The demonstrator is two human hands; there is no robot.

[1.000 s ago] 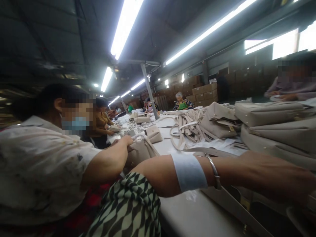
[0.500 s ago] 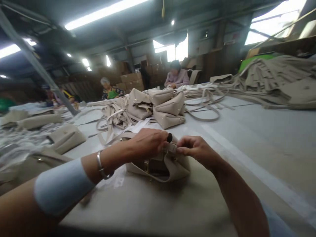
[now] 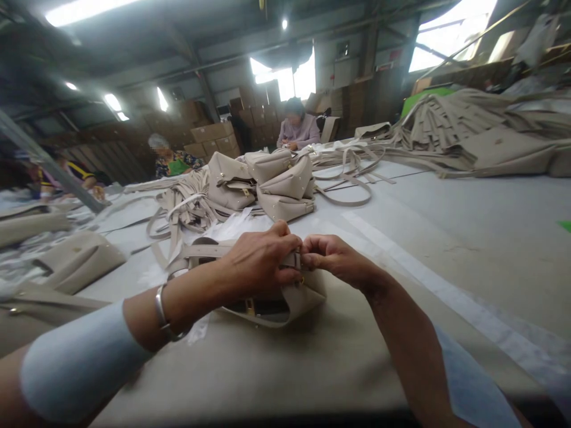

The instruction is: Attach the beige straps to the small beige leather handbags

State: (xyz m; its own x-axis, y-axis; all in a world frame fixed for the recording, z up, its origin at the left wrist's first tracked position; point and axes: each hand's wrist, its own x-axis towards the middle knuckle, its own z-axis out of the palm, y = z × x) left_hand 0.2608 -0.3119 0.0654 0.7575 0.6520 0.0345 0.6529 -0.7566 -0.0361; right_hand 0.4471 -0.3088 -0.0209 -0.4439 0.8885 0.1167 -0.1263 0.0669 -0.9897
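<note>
A beige handbag with gold-coloured hardware lies on the table in front of me, its dark opening facing my side. Over its top, my left hand is closed around a beige strap that runs out to the left. My right hand pinches the end of that strap at the bag's right side, fingertips almost meeting those of the left. Exactly what sits between the right fingertips is hidden. A silver bangle circles my left wrist.
Several finished-looking beige bags are heaped beyond my hands, beside a bundle of straps. More bags lie at left, and a large pile of beige pieces at far right. Two people sit across the white table.
Both hands have drawn closer together at the strap. The left hand has turned so its knuckles stand higher, and more strap shows to its left. The camera view has swung right.
</note>
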